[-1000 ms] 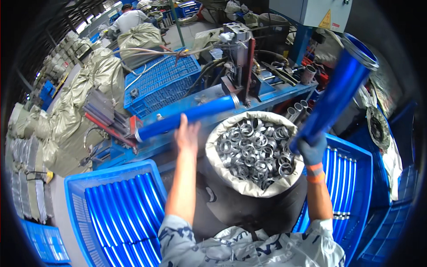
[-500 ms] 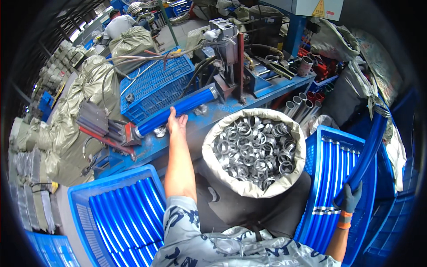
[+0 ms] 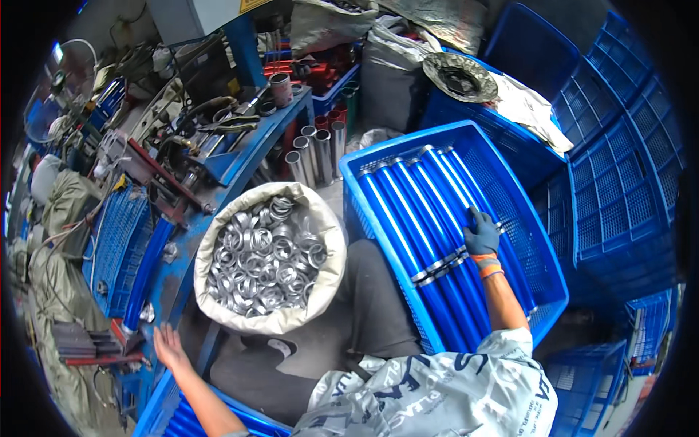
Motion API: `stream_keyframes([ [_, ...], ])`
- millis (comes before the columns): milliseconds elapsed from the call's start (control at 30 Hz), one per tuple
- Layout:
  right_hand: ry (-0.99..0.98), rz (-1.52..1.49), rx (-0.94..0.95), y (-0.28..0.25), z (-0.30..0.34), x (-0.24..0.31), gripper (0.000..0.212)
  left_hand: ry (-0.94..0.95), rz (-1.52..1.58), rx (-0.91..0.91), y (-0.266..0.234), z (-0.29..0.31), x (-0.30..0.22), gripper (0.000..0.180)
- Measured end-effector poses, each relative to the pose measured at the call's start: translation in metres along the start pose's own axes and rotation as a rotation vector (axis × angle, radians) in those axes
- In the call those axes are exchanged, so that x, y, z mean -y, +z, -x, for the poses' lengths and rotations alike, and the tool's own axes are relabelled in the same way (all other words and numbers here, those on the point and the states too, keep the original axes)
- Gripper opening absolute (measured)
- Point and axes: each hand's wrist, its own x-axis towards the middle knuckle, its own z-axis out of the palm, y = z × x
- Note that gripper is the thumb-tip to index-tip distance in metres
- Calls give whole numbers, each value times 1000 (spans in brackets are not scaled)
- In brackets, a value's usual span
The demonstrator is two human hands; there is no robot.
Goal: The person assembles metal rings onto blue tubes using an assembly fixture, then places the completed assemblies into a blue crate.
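Observation:
My bare left hand (image 3: 170, 347) is open, palm up with its fingers apart. It is beside the lower end of a shiny blue tube (image 3: 149, 266) that sits in a bench fixture between two end blocks; the hand holds nothing. My right hand (image 3: 482, 237), in a dark grey glove with an orange cuff, lies over blue metal tubes (image 3: 408, 211) in a blue plastic crate (image 3: 557, 288). Its fingers look spread on the tubes, near where their silver-ringed ends meet. Between my arms stands a pale sack (image 3: 331, 291) full of silver metal rings (image 3: 266, 266).
A blue workbench (image 3: 247, 156) with tools runs along the left. Upright metal tubes (image 3: 320, 153) stand behind the sack. Stacked blue crates (image 3: 619, 189) rise at the right. Another crate with blue tubes (image 3: 196, 419) is at the lower left. Filled sacks (image 3: 397, 73) stand at the back.
My view has turned to the right. The blue tube that my right hand held tilted has come down into the right crate. My left hand has come away from the tube in the fixture.

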Motion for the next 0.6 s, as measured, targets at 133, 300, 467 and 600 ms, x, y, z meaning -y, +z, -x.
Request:
stream_keyframes([
  [133,-18,-126,70,70,-11,-8,65,-12,-362,-160,-96,110,-49,63],
  [300,99,-16,328,115,-75,-90,32,-755,-1196,163,-166,230,1,33],
  [467,-405,-583,23,83,-109,155,33,-2031,-975,441,-215,377,41,54],
  [600,-858,-740,526,-14,-46,348,45,-1527,-1252,543,-189,417,85,61],
])
